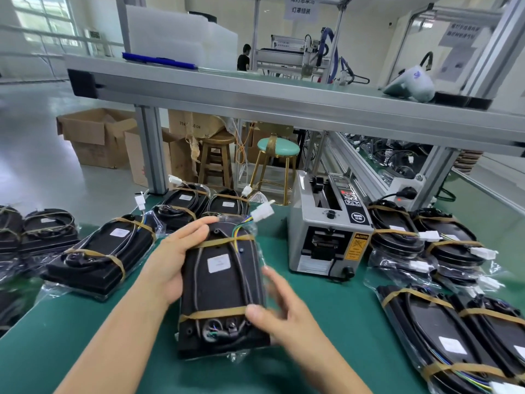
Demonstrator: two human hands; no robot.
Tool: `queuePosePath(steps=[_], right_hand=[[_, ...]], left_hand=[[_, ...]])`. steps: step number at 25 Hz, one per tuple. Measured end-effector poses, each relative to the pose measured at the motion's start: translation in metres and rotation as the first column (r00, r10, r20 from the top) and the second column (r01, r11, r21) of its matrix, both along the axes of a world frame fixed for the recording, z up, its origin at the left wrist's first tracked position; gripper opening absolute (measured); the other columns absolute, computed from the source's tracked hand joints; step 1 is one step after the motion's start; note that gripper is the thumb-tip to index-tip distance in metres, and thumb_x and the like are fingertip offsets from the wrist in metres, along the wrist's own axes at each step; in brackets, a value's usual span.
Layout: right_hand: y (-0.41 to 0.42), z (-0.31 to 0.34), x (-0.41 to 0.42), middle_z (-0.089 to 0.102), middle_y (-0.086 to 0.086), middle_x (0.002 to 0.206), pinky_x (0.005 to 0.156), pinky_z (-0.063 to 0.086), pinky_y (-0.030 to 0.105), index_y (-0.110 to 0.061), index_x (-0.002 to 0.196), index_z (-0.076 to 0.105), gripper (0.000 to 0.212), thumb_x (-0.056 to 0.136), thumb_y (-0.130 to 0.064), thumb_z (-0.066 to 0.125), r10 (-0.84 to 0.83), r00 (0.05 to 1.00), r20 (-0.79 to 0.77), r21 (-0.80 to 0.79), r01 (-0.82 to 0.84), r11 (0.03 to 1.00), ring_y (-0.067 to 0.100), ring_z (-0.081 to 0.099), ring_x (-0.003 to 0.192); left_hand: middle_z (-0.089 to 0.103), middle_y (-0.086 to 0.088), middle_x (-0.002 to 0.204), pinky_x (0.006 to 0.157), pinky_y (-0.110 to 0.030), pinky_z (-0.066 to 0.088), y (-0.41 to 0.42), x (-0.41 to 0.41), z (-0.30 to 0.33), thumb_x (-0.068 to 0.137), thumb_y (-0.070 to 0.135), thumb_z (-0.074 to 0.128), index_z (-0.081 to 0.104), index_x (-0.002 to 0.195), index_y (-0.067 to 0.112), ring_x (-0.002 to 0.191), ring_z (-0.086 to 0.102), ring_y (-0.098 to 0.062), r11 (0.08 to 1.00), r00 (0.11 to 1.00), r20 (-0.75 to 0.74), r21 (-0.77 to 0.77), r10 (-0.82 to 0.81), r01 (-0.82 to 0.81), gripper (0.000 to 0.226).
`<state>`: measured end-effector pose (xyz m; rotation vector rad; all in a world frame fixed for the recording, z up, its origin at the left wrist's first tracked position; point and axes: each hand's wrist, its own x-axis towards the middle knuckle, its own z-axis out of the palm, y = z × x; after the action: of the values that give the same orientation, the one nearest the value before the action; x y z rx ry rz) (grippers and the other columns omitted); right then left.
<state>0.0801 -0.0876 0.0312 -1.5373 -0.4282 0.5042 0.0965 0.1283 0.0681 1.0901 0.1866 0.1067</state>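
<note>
A black oval part point(224, 282) in a clear plastic bag is held above the green table point(85, 345) at the centre. Two tan rubber bands cross it, a white label sits on its top, and a white connector point(262, 214) on coloured wires sticks out at its far end. My left hand point(173, 260) grips its left edge, fingers curled over the far end. My right hand point(272, 317) holds the near right side, thumb on the lower band; it is blurred.
Several identical bagged parts lie to the left point(96, 254), behind point(199, 204) and in stacks to the right point(443, 331). A grey tape dispenser machine point(326, 231) stands right of centre. An aluminium shelf point(255, 95) overhangs the table; stools and cardboard boxes stand beyond.
</note>
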Motion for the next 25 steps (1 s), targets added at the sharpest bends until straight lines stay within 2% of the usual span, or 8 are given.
queuePosePath(steps=[2, 5, 8, 11, 14, 18, 22, 25], right_hand=[[0.011, -0.006, -0.002, 0.051, -0.017, 0.128, 0.072, 0.060, 0.036, -0.051, 0.140, 0.032, 0.086, 0.071, -0.032, 0.080, 0.084, 0.992, -0.093, -0.054, -0.090, 0.995, 0.013, 0.071, 0.093], [0.043, -0.014, 0.006, 0.067, -0.007, 0.119, 0.068, 0.060, 0.035, -0.038, 0.144, 0.035, 0.077, 0.082, -0.019, 0.075, -0.006, 0.980, -0.198, 0.011, 0.008, 1.000, 0.014, 0.072, 0.091], [0.078, -0.020, 0.010, 0.073, -0.007, 0.098, 0.067, 0.059, 0.032, -0.027, 0.145, 0.035, 0.068, 0.088, -0.010, 0.067, -0.061, 0.951, -0.305, 0.033, 0.074, 0.997, 0.007, 0.071, 0.083], [0.101, -0.024, 0.014, 0.071, -0.006, 0.099, 0.063, 0.057, 0.028, -0.023, 0.132, 0.046, 0.047, 0.090, -0.010, 0.064, -0.126, 0.931, -0.341, 0.017, 0.140, 0.990, 0.004, 0.071, 0.076], [0.119, -0.021, 0.020, 0.065, 0.000, 0.116, 0.065, 0.057, 0.027, -0.022, 0.135, 0.047, 0.048, 0.091, -0.014, 0.063, -0.168, 0.921, -0.351, 0.005, 0.181, 0.983, 0.006, 0.069, 0.082], [0.135, -0.019, 0.017, 0.063, 0.002, 0.121, 0.072, 0.060, 0.034, -0.028, 0.123, 0.048, 0.034, 0.092, -0.021, 0.058, -0.139, 0.953, -0.268, -0.099, 0.116, 0.988, 0.017, 0.068, 0.093], [0.129, -0.012, 0.024, 0.058, 0.001, 0.124, 0.097, 0.047, 0.039, -0.031, 0.125, 0.053, 0.040, 0.086, -0.042, 0.056, -0.071, 0.995, 0.064, -0.474, 0.093, 0.875, 0.021, 0.055, 0.114], [0.114, -0.011, 0.032, 0.052, 0.007, 0.129, 0.101, 0.042, 0.036, -0.027, 0.130, 0.056, 0.042, 0.089, -0.038, 0.056, 0.012, 0.990, 0.141, -0.549, 0.068, 0.833, 0.025, 0.050, 0.120]], left_hand=[[0.073, -0.013, 0.094, 0.071, -0.041, 0.058, 0.021, 0.007, -0.002, 0.085, 0.015, 0.058, 0.075, 0.098, 0.020, 0.076, 0.071, -0.025, 0.998, 0.997, -0.061, 0.031, 0.047, -0.045, 0.022], [0.072, -0.014, 0.104, 0.077, -0.034, 0.055, 0.038, 0.018, -0.005, 0.094, 0.012, 0.053, 0.072, 0.103, 0.018, 0.087, 0.069, -0.026, 0.956, 0.980, -0.085, 0.253, 0.177, -0.151, 0.022], [0.065, -0.011, 0.120, 0.090, -0.027, 0.042, 0.045, 0.023, -0.001, 0.095, 0.010, 0.054, 0.064, 0.121, 0.012, 0.107, 0.060, -0.021, 0.694, 0.963, -0.030, 0.700, 0.267, -0.171, 0.028], [0.048, -0.007, 0.142, 0.103, -0.023, 0.027, 0.043, 0.020, -0.005, 0.093, 0.020, 0.058, 0.050, 0.137, 0.011, 0.130, 0.043, -0.018, 0.424, 0.986, -0.051, 0.905, 0.160, -0.022, 0.046], [0.033, -0.004, 0.152, 0.115, -0.032, 0.019, 0.032, 0.015, -0.018, 0.091, 0.036, 0.060, 0.047, 0.139, 0.024, 0.142, 0.025, -0.018, 0.217, 0.990, -0.093, 0.974, 0.106, 0.068, 0.052], [0.029, 0.009, 0.153, 0.114, -0.043, 0.018, 0.023, 0.015, -0.030, 0.089, 0.056, 0.049, 0.044, 0.136, 0.044, 0.141, 0.022, -0.016, -0.090, 0.958, -0.193, 0.972, 0.210, 0.216, 0.049], [0.034, 0.010, 0.150, 0.113, -0.047, 0.019, 0.030, 0.014, -0.032, 0.090, 0.053, 0.047, 0.046, 0.132, 0.048, 0.138, 0.028, -0.016, -0.143, 0.949, -0.205, 0.959, 0.240, 0.244, 0.043], [0.032, 0.010, 0.151, 0.112, -0.048, 0.020, 0.027, 0.011, -0.035, 0.090, 0.051, 0.049, 0.044, 0.133, 0.048, 0.139, 0.026, -0.015, -0.202, 0.949, -0.201, 0.946, 0.242, 0.252, 0.044]])
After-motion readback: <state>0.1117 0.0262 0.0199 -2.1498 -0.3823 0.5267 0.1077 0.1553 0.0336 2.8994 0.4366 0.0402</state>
